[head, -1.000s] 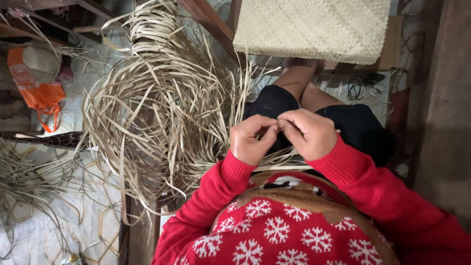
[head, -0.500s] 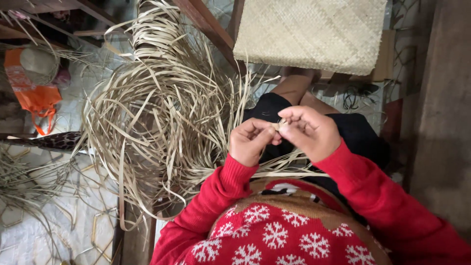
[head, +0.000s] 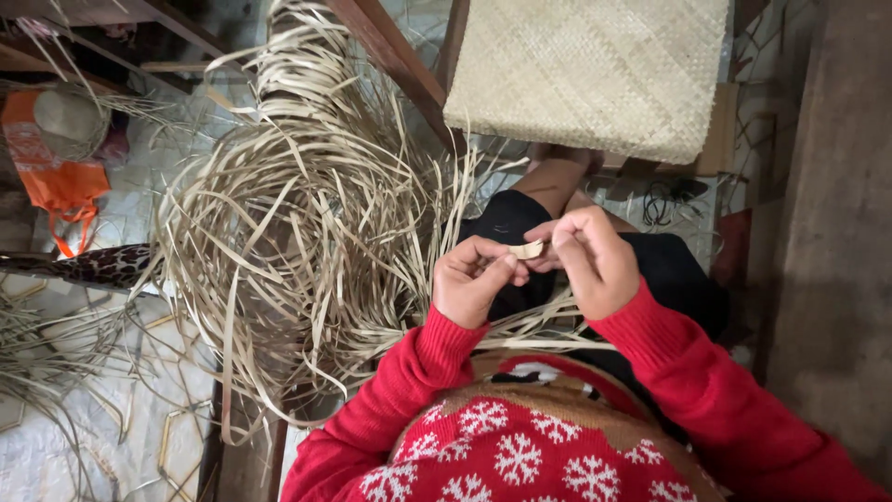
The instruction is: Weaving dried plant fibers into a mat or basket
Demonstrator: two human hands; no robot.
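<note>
Left hand (head: 472, 282) and right hand (head: 595, 260) both pinched on short pale flat straw strip (head: 528, 249) between them; tangled heap of pale straw strips (head: 307, 223) just left of left hand.

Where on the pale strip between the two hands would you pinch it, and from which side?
Pinch the strip on its flat faces near the short free end, coming from the right hand side. It is thin, wide and bendy, and the left hand already pinches its other part.
</note>
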